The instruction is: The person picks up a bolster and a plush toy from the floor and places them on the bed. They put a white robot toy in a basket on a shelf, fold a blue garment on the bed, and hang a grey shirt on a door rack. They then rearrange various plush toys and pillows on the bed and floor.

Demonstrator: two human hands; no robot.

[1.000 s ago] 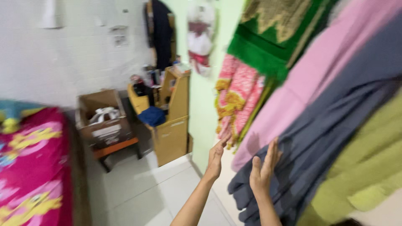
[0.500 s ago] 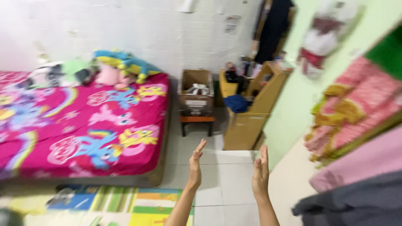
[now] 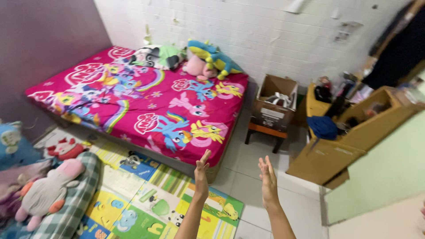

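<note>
Flat open left hand (image 3: 201, 175), right hand (image 3: 267, 181)

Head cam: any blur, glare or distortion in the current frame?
Head view: mostly sharp, with slight softness on the left hand and right hand; lighting even and soft, no hard shadows; no glare, though the white wall is bright; wide-angle stretch bends the cabinet and green wall at the right edge.

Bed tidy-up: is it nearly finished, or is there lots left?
Looks done: the pink sheet lies flat on the bed, with soft toys piled at its head. In hand: nothing; the left hand and right hand are open and empty above the play mat. Left, maybe: plush toys lying beside it.
</note>
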